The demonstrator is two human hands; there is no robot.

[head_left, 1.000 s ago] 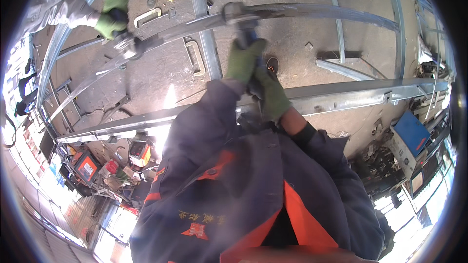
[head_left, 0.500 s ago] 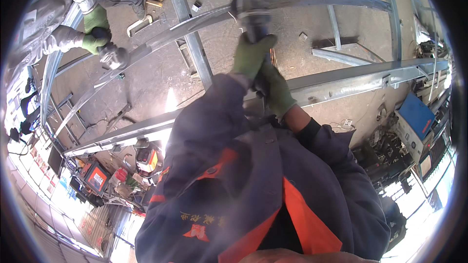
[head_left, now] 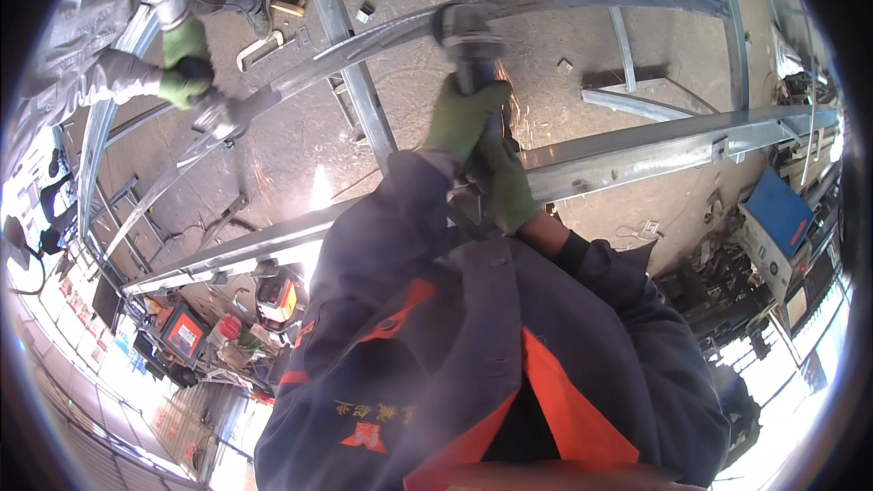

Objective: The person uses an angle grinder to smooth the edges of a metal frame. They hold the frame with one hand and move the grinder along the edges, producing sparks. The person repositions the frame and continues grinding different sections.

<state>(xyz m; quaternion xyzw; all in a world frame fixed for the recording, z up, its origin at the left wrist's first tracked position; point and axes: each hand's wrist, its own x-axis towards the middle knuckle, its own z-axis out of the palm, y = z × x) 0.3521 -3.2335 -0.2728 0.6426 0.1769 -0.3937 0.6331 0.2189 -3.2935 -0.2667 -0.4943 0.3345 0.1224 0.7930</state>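
Both my hands, in green gloves, are closed around an angle grinder (head_left: 473, 47). My left hand (head_left: 455, 115) wraps the body just behind its head. Closer to me, my right hand (head_left: 509, 184) grips the rear part. The grinder's head is at the near edge of a long curved metal bar (head_left: 582, 0), and motion blur hides the exact contact of the disc. Orange sparks (head_left: 514, 109) fly down beside the tool, to the right of my left hand.
At the left a co-worker in grey and green gloves holds another grinder (head_left: 218, 116) against the same bar. A straight steel beam (head_left: 637, 156) crosses in front of me. Frame posts (head_left: 341, 36) stand beyond. A blue-topped machine (head_left: 777, 211) is at right, an orange-fronted box (head_left: 184, 332) at left.
My grinder has shifted slightly toward me, with both hands still on it. More sparks show now. The co-worker's grinder has moved a little to the right.
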